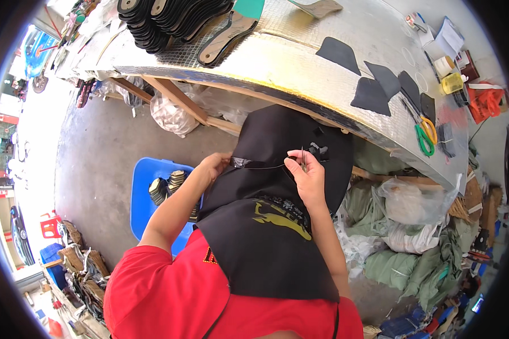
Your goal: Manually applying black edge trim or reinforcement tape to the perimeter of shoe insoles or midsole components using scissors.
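Note:
My left hand [214, 165] is closed at the left edge of my lap and grips the end of a narrow black strip [247, 163] with a shiny patch. A thin dark edge or thread runs from that strip toward my right hand [308, 178]. Between the right thumb and fingers is a slim pointed metal tool [303, 159], too small to tell whether snips or tweezers. Beneath both hands lies the black apron [266, 133], with a yellow print lower down. Small black scraps [320, 151] rest on it beside my right fingers.
A blue bin [144, 181] holding striped pieces stands left of my lap. The workbench [288, 62] ahead carries stacked black shoe-shaped pieces [181, 22], flat black cutouts [371, 96] and scissors [425, 135]. Green sacks and plastic bags [413, 203] crowd the right.

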